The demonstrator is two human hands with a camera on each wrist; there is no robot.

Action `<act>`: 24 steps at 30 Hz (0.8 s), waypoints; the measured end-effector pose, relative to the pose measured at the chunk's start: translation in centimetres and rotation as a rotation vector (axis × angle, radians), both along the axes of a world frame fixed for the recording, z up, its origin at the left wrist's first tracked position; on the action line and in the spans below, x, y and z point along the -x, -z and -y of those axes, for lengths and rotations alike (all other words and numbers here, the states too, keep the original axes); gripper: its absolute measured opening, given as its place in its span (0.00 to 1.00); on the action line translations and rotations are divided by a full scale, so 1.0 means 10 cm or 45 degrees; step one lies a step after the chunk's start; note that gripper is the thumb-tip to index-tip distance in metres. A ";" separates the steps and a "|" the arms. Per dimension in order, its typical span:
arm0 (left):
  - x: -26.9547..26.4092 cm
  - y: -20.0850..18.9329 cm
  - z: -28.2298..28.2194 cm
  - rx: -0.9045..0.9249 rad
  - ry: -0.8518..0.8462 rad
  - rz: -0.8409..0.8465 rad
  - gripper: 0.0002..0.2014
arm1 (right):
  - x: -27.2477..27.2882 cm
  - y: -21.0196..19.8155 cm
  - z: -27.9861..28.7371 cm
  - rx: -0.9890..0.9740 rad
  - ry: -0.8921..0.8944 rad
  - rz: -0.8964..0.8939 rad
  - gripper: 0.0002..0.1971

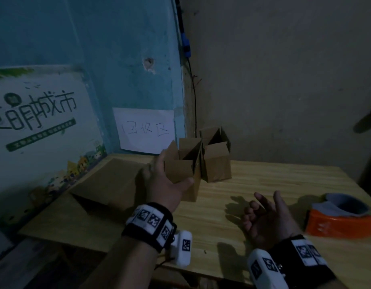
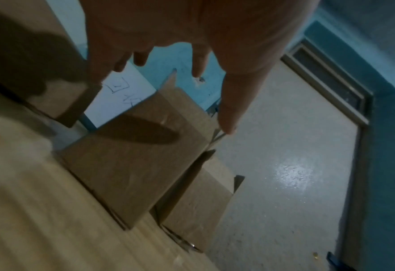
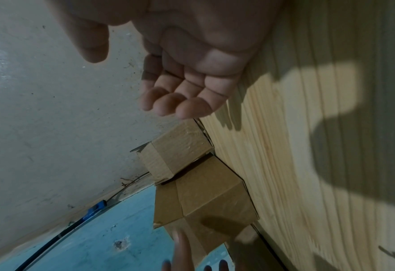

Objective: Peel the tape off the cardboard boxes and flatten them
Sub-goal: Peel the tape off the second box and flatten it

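Flattened cardboard point(image 1: 101, 184) is seen at the table's point(image 1: 263, 184) left edge, partly lost in shadow. The left hand point(image 1: 165, 180) is spread at the near box point(image 1: 186, 174), fingers hidden behind it; contact can't be told. The far box point(image 1: 217, 161) stands touching it, flaps up, by the wall. Bare tabletop lies btwn. The right hand point(image 1: 266, 217) is held palm-up, loosely curled, w/ nothing in it. A tape dispenser point(image 1: 341, 215) sits at the right edge.
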State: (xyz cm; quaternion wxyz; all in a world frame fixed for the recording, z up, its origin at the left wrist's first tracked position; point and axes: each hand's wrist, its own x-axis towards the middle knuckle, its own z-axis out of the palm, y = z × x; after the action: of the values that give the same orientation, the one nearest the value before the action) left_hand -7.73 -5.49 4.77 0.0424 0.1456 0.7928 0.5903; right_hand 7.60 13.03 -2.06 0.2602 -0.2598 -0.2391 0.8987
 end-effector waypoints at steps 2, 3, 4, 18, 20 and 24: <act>-0.06 -0.03 -0.15 0.060 0.036 0.030 0.55 | -0.01 -0.01 0.00 -0.001 -0.022 -0.011 0.26; -0.09 -0.05 -0.21 0.094 0.011 0.037 0.56 | -0.01 -0.01 0.00 -0.003 -0.028 -0.009 0.26; -0.09 -0.05 -0.26 0.131 -0.028 0.055 0.57 | -0.01 -0.02 0.00 -0.005 -0.029 -0.004 0.25; 0.13 0.18 0.14 -0.743 -0.465 0.412 0.47 | -0.02 -0.05 -0.01 0.071 -0.041 0.025 0.25; 0.06 0.24 0.26 -1.028 -0.426 0.551 0.41 | -0.01 -0.03 -0.01 0.077 -0.036 0.030 0.24; -0.14 0.28 0.30 -1.152 -0.135 0.820 0.22 | -0.01 0.03 -0.02 0.041 -0.040 -0.025 0.23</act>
State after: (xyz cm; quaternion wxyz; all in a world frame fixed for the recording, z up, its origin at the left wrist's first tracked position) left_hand -6.33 -8.53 2.01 0.1861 -0.0784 0.4135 0.8878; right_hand 7.68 13.27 -2.33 0.2441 -0.2512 -0.2259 0.9090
